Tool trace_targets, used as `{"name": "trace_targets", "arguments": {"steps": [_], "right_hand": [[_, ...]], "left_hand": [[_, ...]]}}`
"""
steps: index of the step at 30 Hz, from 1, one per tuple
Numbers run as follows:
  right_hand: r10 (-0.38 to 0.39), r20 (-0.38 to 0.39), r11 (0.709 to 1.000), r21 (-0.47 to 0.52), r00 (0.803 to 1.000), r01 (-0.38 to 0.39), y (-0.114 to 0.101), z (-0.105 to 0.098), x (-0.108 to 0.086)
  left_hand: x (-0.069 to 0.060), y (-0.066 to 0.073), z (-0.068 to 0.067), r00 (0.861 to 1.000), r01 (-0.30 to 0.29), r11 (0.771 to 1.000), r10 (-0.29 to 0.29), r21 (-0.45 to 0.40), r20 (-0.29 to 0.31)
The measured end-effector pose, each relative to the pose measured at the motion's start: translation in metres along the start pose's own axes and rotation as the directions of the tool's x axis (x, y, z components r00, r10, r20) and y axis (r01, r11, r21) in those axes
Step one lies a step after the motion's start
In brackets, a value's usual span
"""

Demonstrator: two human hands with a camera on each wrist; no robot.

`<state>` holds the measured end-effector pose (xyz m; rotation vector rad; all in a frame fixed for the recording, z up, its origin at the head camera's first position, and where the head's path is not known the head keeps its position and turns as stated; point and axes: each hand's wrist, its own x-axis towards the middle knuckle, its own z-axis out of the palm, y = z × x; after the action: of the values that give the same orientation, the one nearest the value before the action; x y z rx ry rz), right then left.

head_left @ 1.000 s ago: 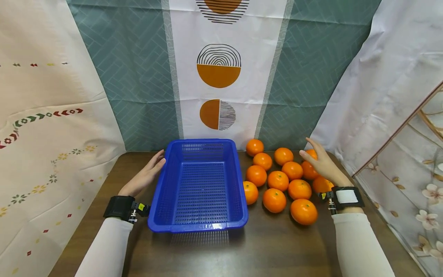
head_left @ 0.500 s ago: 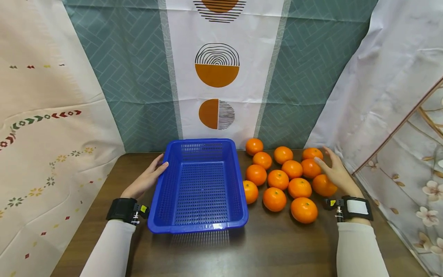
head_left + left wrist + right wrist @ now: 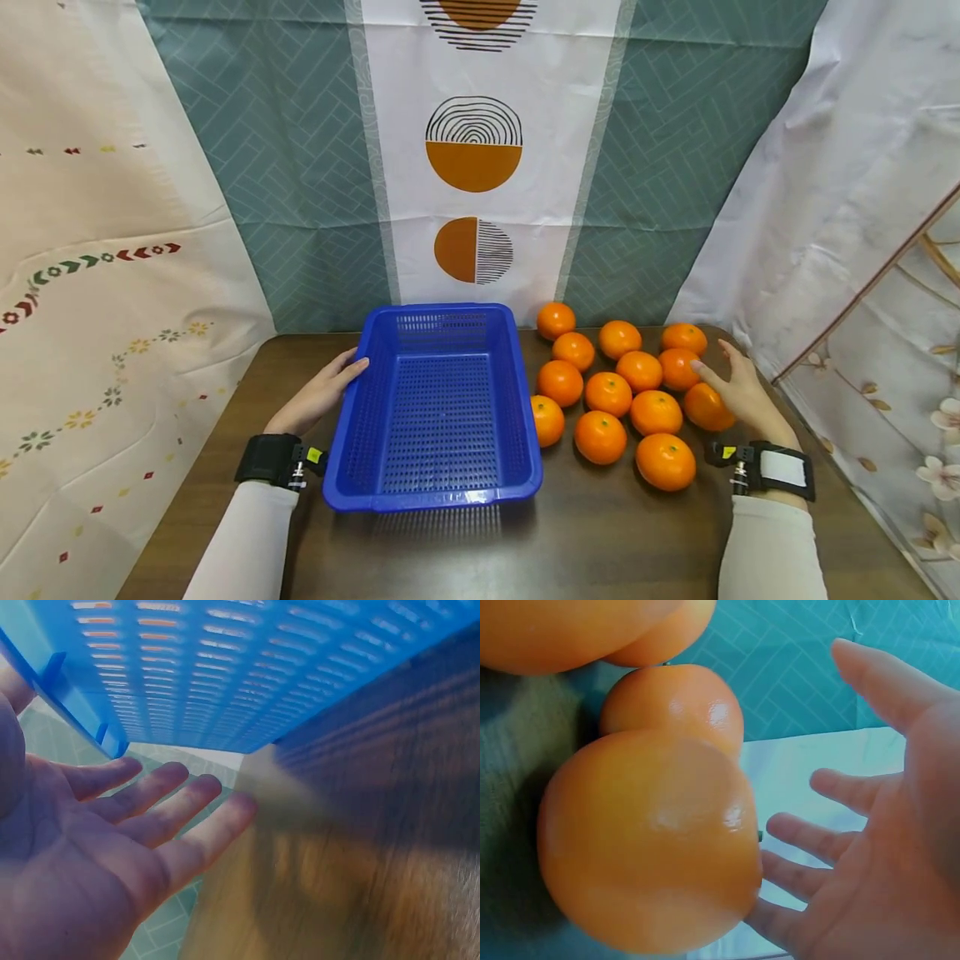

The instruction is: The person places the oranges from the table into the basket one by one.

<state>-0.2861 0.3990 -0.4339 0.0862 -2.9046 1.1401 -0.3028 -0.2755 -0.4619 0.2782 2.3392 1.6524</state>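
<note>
An empty blue plastic basket (image 3: 438,502) with slotted walls stands on the table. My left hand (image 3: 318,394) is at its left rim, thumb over the edge; the left wrist view shows the other fingers of this hand (image 3: 112,847) spread outside the slotted wall (image 3: 225,682). Several oranges lie to the right of the basket. My right hand (image 3: 742,396) is beside the rightmost orange (image 3: 707,408), fingers spread and holding nothing. In the right wrist view a large orange (image 3: 649,844) sits close to the fingertips of that hand (image 3: 877,847); whether they touch it I cannot tell.
The brown table (image 3: 585,542) runs back to a hanging green and white cloth (image 3: 315,275). A cream patterned cloth (image 3: 112,333) hangs at the left, a floral one (image 3: 885,392) at the right. An orange (image 3: 547,421) lies against the basket's right side.
My right hand has moved to the right and lower, from over the rear right oranges to beside them. My left hand has shifted slightly, its thumb now over the basket's rim.
</note>
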Motion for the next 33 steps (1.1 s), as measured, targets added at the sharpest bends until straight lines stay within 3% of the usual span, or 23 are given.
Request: {"name": "trace_targets", "arguments": {"steps": [5, 12, 19, 33], "right_hand": [[-0.017, -0.021, 0.999, -0.049, 1.0, 0.015, 0.005, 0.006, -0.001], [0.032, 0.043, 0.998, -0.064, 0.999, -0.029, 0.009, 0.01, -0.006], [0.032, 0.107, 0.996, -0.092, 0.994, -0.022, 0.009, 0.009, -0.013], [0.081, 0.117, 0.988, -0.142, 0.99, -0.064, 0.015, 0.014, -0.015]], "left_hand": [[-0.001, 0.0, 0.001, 1.0, 0.01, 0.999, -0.01, -0.035, 0.012], [-0.003, -0.004, 0.001, 1.0, -0.001, 0.998, 0.001, -0.068, 0.002], [0.0, -0.008, 0.004, 1.0, 0.012, 0.998, -0.014, -0.064, -0.023], [0.002, -0.011, 0.005, 0.999, 0.041, 0.982, -0.036, -0.185, 0.034]]}}
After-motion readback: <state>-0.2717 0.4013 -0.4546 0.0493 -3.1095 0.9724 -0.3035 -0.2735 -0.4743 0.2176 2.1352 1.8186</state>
